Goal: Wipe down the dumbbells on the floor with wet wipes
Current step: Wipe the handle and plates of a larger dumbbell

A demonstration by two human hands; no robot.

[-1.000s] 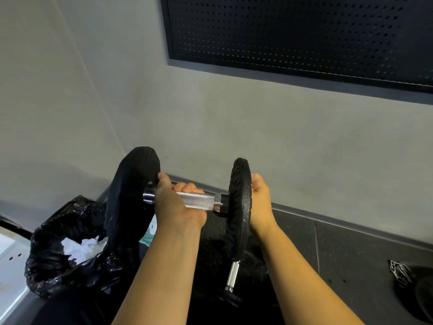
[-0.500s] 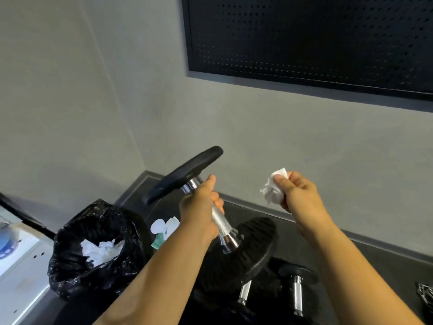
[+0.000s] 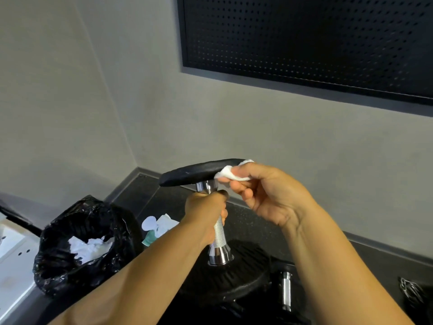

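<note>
Left hand (image 3: 206, 214) grips the upright dumbbell (image 3: 216, 233) by its handle. Right hand (image 3: 264, 193) pinches a wet wipe (image 3: 228, 172) against the top plate. Hard wiping may tip the weight.

Dumbbell (image 3: 218, 221) tipped upright; right hand (image 3: 262, 193) brought wipe (image 3: 230, 172) onto upper plate (image 3: 201, 171) edge

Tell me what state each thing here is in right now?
Dumbbell: upright, held by its handle.
Left hand: wrapped round the handle.
Wet wipe: crumpled, pressed against the top plate's edge.
Right hand: pinches the wipe.
Bin bag: open, used wipes inside.
Wipe packet: on the floor, flap seemingly open.
Second dumbbell: on the floor, untouched.
</note>
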